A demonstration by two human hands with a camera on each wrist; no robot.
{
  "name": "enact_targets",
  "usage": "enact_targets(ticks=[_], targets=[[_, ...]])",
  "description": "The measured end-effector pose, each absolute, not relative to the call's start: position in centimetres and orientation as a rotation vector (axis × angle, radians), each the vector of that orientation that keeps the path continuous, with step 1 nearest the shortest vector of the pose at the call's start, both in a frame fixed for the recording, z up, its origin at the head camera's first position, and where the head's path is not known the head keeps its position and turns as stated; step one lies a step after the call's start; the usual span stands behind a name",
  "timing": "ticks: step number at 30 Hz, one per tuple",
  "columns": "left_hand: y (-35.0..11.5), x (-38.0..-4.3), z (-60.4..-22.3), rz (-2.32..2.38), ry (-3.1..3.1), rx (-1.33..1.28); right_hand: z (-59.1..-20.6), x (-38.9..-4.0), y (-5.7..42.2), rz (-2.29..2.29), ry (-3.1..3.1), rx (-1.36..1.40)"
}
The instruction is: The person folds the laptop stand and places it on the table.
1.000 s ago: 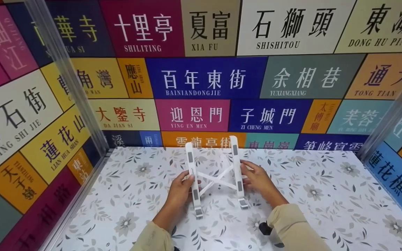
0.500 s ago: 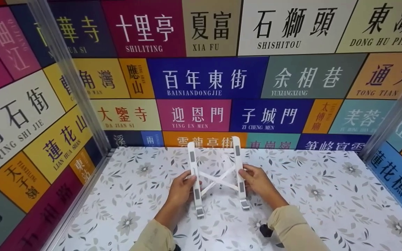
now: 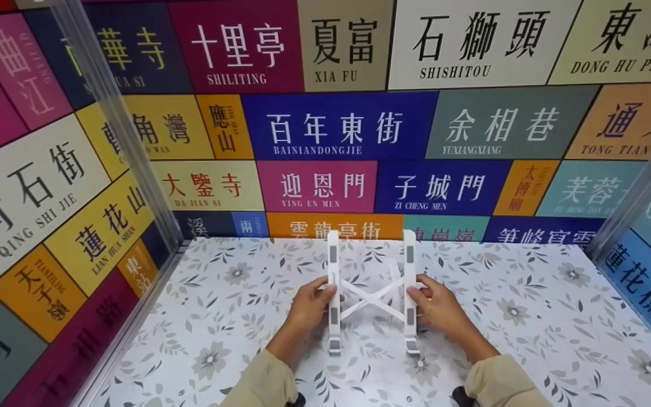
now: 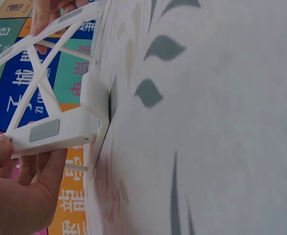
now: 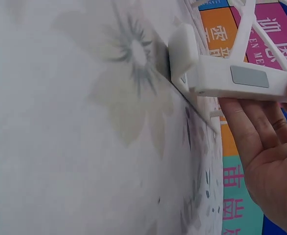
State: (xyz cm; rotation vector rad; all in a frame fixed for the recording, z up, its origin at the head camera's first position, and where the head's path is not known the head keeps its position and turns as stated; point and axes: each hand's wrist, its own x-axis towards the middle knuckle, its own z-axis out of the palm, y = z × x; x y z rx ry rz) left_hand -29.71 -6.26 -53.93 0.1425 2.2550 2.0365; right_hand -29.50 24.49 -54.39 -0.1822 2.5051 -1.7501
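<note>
A white folding laptop stand (image 3: 373, 298) stands unfolded on the table, its two side rails joined by crossed bars. Grey pads line the rails, and each front end has an upturned lip. My left hand (image 3: 309, 305) holds the left rail, thumb on top and fingers beneath, as the left wrist view shows with the hand (image 4: 28, 188) at the rail. On the other side my right hand (image 3: 441, 305) grips the right rail the same way. In the right wrist view the fingers (image 5: 246, 129) of that hand lie under the rail, close behind its front lip.
The table (image 3: 235, 316) has a white cover printed with grey flowers and leaves. Behind it rises a wall (image 3: 337, 124) of coloured panels with large lettering. Clear upright strips (image 3: 127, 130) stand at the left and right corners.
Both hands have moved the stand to the right and turned it, so its rails now point straight ahead instead of slanting. The right hand has closed in on its rail since the first frame.
</note>
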Motion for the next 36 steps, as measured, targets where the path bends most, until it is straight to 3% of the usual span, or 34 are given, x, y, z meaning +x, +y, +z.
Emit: enact_targets(ticks=[13,36], targets=[[-3.7,-28.0,-53.6,2.04,2.171,0.295,-53.8,-25.4,26.9,-1.637,2.71,-0.132],[-4.2,-27.6,-53.3,1.886,2.346,0.307,-53.5,-26.0,27.7,-1.724,2.629,-0.179]])
